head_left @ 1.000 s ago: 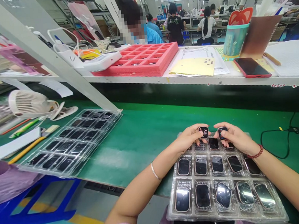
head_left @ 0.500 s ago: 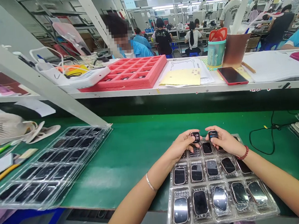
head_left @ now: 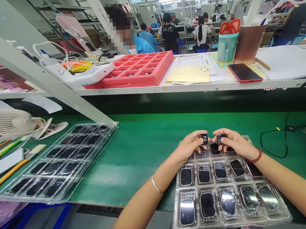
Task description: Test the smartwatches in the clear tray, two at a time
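Observation:
My left hand [head_left: 191,145] pinches a strapless smartwatch [head_left: 203,138] whose lit screen shows the time, the thumb lying over its lower left. Close beside it, my right hand [head_left: 238,143] is closed on a second smartwatch [head_left: 221,138] with a lit screen, the thumb pressed on the glass. Both are held just above the far row of a clear plastic tray [head_left: 178,215]. Rows of dark-screened watches, such as one watch [head_left: 207,204] in the near row, lie in its pockets. My hands hide part of the far row.
At left lies another clear tray of dark watches [head_left: 53,168], beside a white fan [head_left: 13,122] and a yellow-handled brush [head_left: 17,171]. A black cable [head_left: 273,131] lies at right. On the shelf sit a red foam tray [head_left: 139,81], a phone [head_left: 245,72] and cups. A co-worker sits opposite.
The screen of the watch in my right hand shows different content, and that watch is tilted slightly. Both hands keep their hold. The whole view has shifted a little.

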{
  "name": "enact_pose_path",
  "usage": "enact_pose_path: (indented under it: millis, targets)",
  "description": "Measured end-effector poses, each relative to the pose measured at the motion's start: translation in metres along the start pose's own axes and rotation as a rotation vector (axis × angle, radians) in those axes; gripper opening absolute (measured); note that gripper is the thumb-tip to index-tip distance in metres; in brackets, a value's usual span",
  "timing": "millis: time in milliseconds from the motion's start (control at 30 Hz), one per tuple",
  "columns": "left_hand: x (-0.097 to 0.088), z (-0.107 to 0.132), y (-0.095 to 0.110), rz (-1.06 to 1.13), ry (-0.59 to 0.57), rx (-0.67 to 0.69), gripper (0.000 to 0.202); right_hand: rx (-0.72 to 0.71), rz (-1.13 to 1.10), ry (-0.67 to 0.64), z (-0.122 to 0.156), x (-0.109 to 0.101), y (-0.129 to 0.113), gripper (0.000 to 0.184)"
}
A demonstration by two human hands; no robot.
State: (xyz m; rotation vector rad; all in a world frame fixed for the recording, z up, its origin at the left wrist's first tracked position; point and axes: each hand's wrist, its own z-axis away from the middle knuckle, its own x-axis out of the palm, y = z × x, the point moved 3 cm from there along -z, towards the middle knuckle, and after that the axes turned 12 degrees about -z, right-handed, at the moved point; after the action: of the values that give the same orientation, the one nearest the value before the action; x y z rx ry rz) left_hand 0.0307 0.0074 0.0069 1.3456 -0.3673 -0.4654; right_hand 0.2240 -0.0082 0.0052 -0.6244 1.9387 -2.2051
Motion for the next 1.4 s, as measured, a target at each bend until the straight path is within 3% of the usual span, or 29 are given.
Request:
enact_pose_path:
  millis: [400,600,767,933,1100,1400]
  targets:
    - [-0.0001,0.0010,-0.0005,-0.041,-0.004,-0.008,0.048,0.000,-0.029,-0.005,0.0009,-0.0003,-0.0026,0.034]
    - [0.0001,0.0012,0.0005,-0.051,-0.008,0.004,0.046,0.041,-0.036,0.040,0.0009,-0.0021,0.0005,0.023]
    - [-0.0004,0.0009,-0.0008,-0.046,-0.006,0.015,0.047,0.043,-0.153,0.075,0.0016,-0.0051,-0.0002,0.036]
    - [-0.0003,0.0019,-0.0001,-0.021,-0.008,0.012,0.046,0.057,-0.015,0.027,0.0013,-0.0026,-0.0013,0.028]
    - [0.0000,0.0015,-0.0008,0.009,-0.005,-0.003,0.050,0.025,-0.064,0.023,0.0009,-0.0017,-0.0030,0.028]
    - [-0.0007,0.0004,-0.0025,0.000,-0.015,0.008,0.051,0.032,0.053,-0.012,0.0039,0.0022,-0.0022,0.029]
